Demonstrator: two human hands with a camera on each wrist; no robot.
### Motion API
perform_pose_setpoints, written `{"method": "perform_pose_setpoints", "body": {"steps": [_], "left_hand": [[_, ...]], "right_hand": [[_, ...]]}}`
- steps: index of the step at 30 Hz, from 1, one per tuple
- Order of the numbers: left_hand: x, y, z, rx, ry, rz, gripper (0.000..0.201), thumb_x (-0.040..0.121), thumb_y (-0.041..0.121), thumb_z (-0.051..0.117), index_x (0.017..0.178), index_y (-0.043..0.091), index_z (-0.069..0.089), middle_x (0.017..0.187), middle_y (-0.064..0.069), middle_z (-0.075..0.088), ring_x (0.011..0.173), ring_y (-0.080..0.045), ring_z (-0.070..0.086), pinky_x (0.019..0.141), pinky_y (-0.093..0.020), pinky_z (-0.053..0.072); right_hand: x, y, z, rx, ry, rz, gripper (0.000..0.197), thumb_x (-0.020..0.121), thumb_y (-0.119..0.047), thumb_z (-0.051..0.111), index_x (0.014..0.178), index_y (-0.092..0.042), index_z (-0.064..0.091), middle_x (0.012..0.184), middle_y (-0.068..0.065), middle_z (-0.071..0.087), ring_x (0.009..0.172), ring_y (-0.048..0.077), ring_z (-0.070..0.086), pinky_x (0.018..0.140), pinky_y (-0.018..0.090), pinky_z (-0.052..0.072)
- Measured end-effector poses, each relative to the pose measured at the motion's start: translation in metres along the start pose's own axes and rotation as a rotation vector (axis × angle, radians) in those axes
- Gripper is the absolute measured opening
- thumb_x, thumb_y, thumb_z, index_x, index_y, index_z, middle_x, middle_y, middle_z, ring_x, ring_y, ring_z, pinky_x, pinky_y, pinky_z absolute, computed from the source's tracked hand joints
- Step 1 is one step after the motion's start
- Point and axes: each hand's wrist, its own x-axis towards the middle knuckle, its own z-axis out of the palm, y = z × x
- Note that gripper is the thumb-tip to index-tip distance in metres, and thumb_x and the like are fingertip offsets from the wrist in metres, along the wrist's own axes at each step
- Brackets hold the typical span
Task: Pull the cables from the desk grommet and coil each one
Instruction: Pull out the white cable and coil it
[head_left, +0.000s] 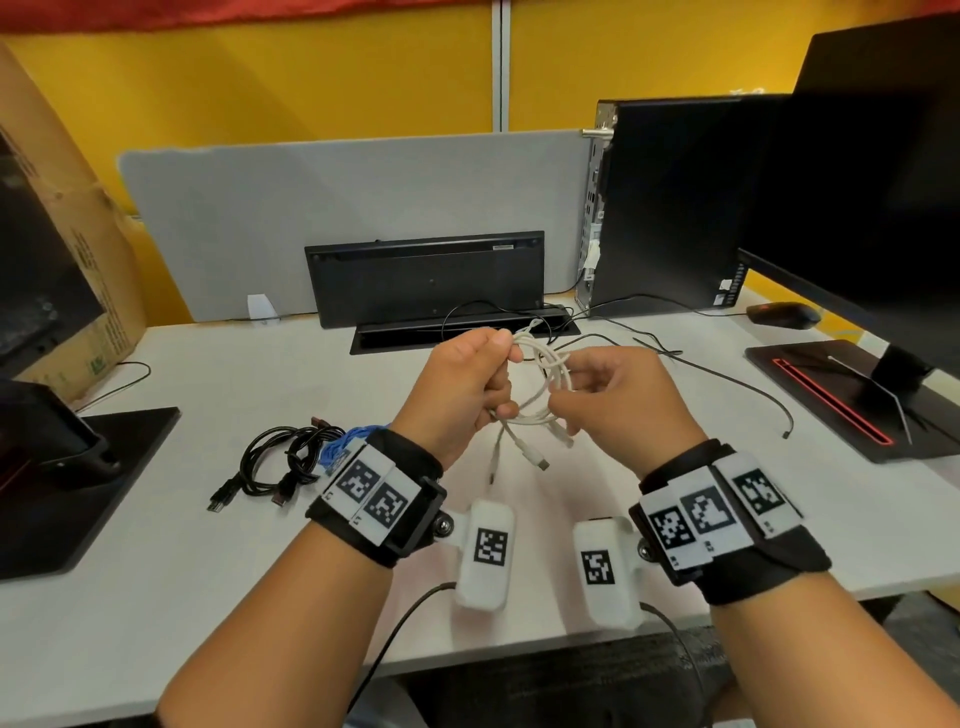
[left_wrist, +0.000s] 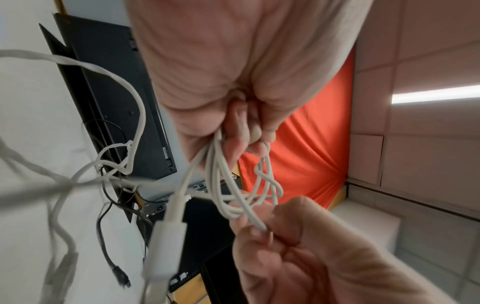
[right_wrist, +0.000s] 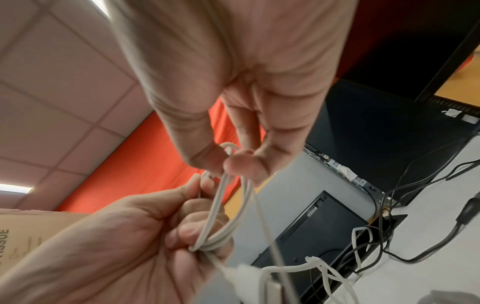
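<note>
I hold a white cable (head_left: 540, 387) in loose loops above the desk, between both hands. My left hand (head_left: 493, 374) grips one side of the loops in curled fingers (left_wrist: 241, 135). My right hand (head_left: 569, 392) pinches the other side between thumb and fingertips (right_wrist: 233, 162). Two white plug ends (head_left: 540, 462) hang below the loops. One white strand trails back toward the black desk grommet slot (head_left: 405, 340), where thin black cables also run. Coiled black cables (head_left: 275, 462) and a blue bundle (head_left: 345, 441) lie on the desk to the left.
A keyboard (head_left: 426, 275) stands on edge behind the grommet against a grey divider. A PC tower (head_left: 670, 197), monitor (head_left: 872, 182) and mouse (head_left: 784, 314) are at the right. A loose black cable (head_left: 727, 382) crosses the desk. A cardboard box (head_left: 62, 234) is at the left.
</note>
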Motion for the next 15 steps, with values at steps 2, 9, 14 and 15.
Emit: {"method": "perform_pose_setpoints", "body": {"steps": [2,9,14,15], "left_hand": [[0.002,-0.001,0.001,0.065,0.041,0.024,0.027,0.104,0.019,0.039,0.083,0.008,0.053,0.057,0.002,0.027,0.047,-0.010,0.025,0.050,-0.024,0.035],[0.005,0.000,-0.012,0.075,0.104,0.029,0.028,0.104,0.019,0.036,0.080,0.011,0.049,0.057,0.002,0.026,0.049,-0.012,0.024,0.050,-0.025,0.033],[0.004,-0.002,-0.002,0.030,0.085,0.019,0.028,0.104,0.018,0.036,0.079,0.012,0.047,0.055,0.003,0.025,0.047,-0.012,0.021,0.048,-0.026,0.028],[0.003,-0.002,-0.001,0.024,0.083,0.013,0.028,0.104,0.018,0.035,0.079,0.012,0.046,0.055,0.003,0.025,0.047,-0.011,0.022,0.048,-0.026,0.028]], "right_hand": [[0.001,0.004,-0.001,-0.029,0.018,0.070,0.009,0.074,-0.006,0.070,0.079,-0.010,0.075,0.061,0.005,0.069,0.047,0.011,0.062,0.061,0.032,0.056],[0.001,0.006,-0.012,0.108,0.051,0.141,0.021,0.081,-0.004,0.065,0.067,-0.015,0.076,0.077,0.005,0.076,0.056,0.017,0.069,0.065,0.031,0.060],[0.000,0.000,-0.001,0.064,0.152,0.005,0.008,0.080,-0.016,0.076,0.080,-0.017,0.067,0.061,0.003,0.071,0.055,0.016,0.070,0.063,0.035,0.061],[0.000,0.000,0.000,0.023,0.165,-0.046,0.012,0.080,-0.018,0.076,0.084,-0.019,0.065,0.062,0.003,0.071,0.055,0.015,0.069,0.060,0.031,0.059]]}}
